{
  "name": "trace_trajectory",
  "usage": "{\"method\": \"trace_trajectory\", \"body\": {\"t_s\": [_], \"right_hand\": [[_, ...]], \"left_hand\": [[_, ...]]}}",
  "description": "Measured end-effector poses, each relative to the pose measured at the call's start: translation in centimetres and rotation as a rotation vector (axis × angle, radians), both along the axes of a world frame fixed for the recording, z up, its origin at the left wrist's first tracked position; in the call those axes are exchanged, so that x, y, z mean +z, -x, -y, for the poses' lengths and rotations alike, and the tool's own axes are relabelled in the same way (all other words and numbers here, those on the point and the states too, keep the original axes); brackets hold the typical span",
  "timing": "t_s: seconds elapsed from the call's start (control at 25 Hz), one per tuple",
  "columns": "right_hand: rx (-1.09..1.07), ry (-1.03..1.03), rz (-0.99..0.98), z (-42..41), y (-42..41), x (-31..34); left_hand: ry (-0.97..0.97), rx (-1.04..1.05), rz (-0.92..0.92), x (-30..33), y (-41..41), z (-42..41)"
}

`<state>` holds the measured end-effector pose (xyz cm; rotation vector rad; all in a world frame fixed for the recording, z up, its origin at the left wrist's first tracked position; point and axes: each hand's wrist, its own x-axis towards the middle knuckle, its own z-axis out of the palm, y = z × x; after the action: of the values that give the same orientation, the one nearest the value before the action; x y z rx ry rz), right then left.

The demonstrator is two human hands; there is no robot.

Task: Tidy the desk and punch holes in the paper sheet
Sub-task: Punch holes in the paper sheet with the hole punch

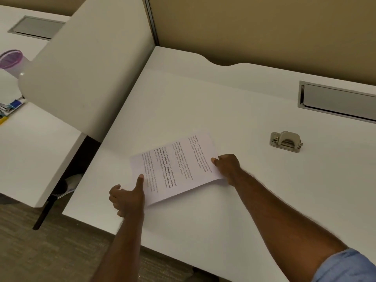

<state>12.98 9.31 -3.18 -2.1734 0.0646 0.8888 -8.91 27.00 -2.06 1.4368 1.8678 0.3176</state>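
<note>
A printed paper sheet (179,167) is held a little above the white desk (223,110), its text running sideways. My left hand (128,197) grips its near left corner, thumb on top. My right hand (228,167) pinches its right edge, thumb on the printed side. A grey metal hole punch (285,139) sits on the desk to the right of the sheet, apart from both hands.
A metal cable tray lid (337,102) is set into the desk at the back right. A white divider panel (89,64) rises on the left. Beyond it, another desk (30,143) holds a purple cup (11,60) and some stacked items (10,108).
</note>
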Motion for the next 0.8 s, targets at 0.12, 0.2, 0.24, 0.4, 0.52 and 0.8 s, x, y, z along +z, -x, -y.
{"method": "trace_trajectory", "body": {"t_s": [0.12, 0.2, 0.24, 0.4, 0.52, 0.8], "right_hand": [[-0.052, -0.097, -0.039, 3.0, 0.2, 0.4], [-0.084, -0.126, -0.037, 5.1, 0.3, 0.7], [-0.108, -0.138, -0.043, 6.2, 0.5, 0.8], [-0.241, -0.150, -0.051, 11.0, 1.0, 1.5], [-0.344, -0.137, -0.047, 15.7, 1.2, 1.5], [-0.560, -0.095, -0.024, 26.3, 0.4, 0.5]], "left_hand": [[0.184, -0.062, 0.225, 0.6, 1.4, -0.4], [0.308, -0.154, 0.331, 0.7, 1.1, -0.5], [0.357, -0.183, 0.366, 0.9, 0.5, -0.3], [0.331, -0.331, 0.310, 1.0, -3.1, 2.0], [0.265, -0.446, 0.276, 0.6, -6.5, 5.5], [0.274, -0.681, 0.248, -0.5, -13.8, 14.2]]}}
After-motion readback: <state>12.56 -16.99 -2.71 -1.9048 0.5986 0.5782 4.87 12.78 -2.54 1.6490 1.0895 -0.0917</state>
